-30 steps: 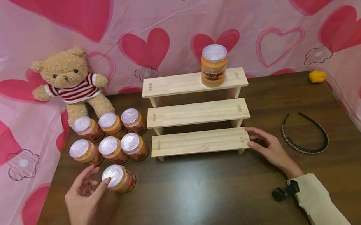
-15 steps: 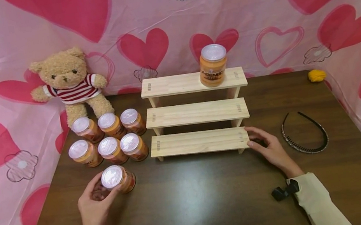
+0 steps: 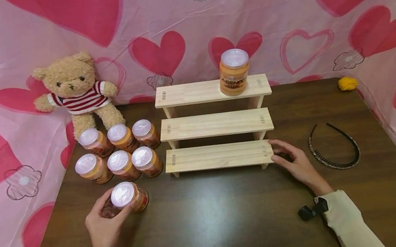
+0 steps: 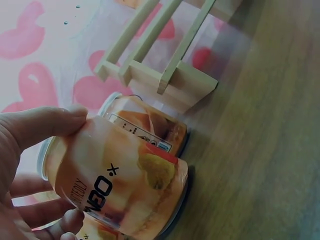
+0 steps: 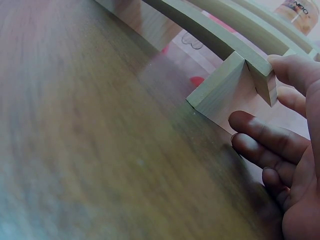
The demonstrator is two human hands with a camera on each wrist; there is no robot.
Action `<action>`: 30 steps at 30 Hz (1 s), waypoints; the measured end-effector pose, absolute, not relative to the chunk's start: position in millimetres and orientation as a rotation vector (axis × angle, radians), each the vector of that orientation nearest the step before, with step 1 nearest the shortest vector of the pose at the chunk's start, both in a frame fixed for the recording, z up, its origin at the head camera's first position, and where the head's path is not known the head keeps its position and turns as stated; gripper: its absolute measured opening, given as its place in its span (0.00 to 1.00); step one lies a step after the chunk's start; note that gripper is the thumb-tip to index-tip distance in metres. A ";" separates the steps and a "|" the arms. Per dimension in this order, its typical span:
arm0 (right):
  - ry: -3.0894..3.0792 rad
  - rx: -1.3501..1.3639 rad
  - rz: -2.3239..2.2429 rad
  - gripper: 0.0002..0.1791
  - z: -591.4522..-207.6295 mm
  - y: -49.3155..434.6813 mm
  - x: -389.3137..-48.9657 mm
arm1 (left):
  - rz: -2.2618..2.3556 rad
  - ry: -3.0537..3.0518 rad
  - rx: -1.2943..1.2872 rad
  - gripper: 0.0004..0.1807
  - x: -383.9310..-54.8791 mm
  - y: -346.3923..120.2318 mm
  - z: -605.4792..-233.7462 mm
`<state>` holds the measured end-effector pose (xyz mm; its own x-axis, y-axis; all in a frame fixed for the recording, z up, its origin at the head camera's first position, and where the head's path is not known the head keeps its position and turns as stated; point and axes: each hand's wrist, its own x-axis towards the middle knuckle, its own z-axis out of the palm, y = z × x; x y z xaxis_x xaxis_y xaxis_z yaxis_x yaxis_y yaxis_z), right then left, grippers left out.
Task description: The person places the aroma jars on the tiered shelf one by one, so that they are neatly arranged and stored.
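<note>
My left hand (image 3: 103,225) grips an orange-labelled jar (image 3: 137,198) with a pale round lid, at the front of the jar group. In the left wrist view the thumb presses one side of this jar (image 4: 120,175) and the fingers curl around the other; its base is close to the table. My right hand (image 3: 297,164) holds the right end of the lowest board of a three-tier wooden display shelf (image 3: 218,156). In the right wrist view, thumb and index finger lie at that board's end (image 5: 265,82), the other fingers loosely bent below. Another jar (image 3: 234,76) stands on the top tier.
Several matching jars (image 3: 120,164) stand in two rows at the left, before a teddy bear (image 3: 73,87) in a striped shirt. A black headband (image 3: 338,165) lies right of the shelf on the brown table (image 3: 215,233). A small yellow object (image 3: 347,83) sits at the back right.
My left hand has moved right and closed around the front jar, which stays in place. My right hand has kept its spot at the shelf's end.
</note>
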<state>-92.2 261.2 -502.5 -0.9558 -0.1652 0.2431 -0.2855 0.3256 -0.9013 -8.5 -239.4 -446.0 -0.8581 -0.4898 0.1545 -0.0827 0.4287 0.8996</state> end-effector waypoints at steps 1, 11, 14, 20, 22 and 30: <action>-2.469 0.422 1.718 0.26 -502.5 261.1 -91.9 | -1.422 -2.279 0.488 0.32 -8.7 -239.5 -446.2; -2.481 0.432 1.710 0.26 -502.7 262.2 -90.8 | -1.477 -2.198 0.516 0.32 -10.4 -239.6 -444.3; -2.482 0.434 1.713 0.26 -503.1 262.9 -90.7 | -1.505 -2.159 0.510 0.32 -11.3 -239.5 -440.7; -2.479 0.399 1.730 0.26 -503.5 262.9 -91.1 | -1.604 -2.043 0.477 0.32 -12.0 -238.5 -428.3; -2.482 0.393 1.726 0.26 -503.5 263.0 -91.2 | -1.640 -2.003 0.469 0.32 -11.9 -237.5 -423.5; -2.491 0.393 1.722 0.26 -503.5 262.1 -90.6 | -1.739 -1.906 0.430 0.33 -12.0 -233.7 -403.8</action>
